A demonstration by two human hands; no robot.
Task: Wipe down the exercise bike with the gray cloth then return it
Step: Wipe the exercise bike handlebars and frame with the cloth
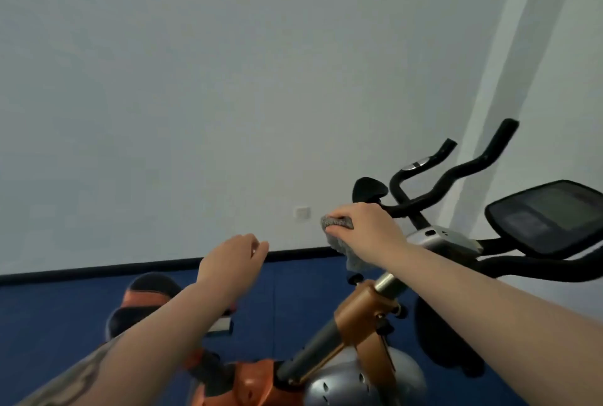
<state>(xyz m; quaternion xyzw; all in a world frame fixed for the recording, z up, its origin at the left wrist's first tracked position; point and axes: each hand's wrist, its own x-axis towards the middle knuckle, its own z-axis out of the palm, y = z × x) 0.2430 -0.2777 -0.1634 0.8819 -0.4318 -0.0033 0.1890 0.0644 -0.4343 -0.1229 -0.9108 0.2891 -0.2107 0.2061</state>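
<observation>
Gray cloth (pixel 339 226) is gripped by the right hand (pixel 368 229) on the exercise bike (pixel 355 324) handlebar; left hand (pixel 231 258) hovers, loosely curled, empty. Blue floor (pixel 293 291) (black baseboard) meets a pale wall (pixel 228 79).

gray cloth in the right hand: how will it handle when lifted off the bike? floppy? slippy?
Probably floppy: the gray cloth bunches under the right hand and a loose end hangs below the grip. Likely light, since that end dangles without pulling the hand. Its nubby weave suggests it won't slip easily.
</observation>
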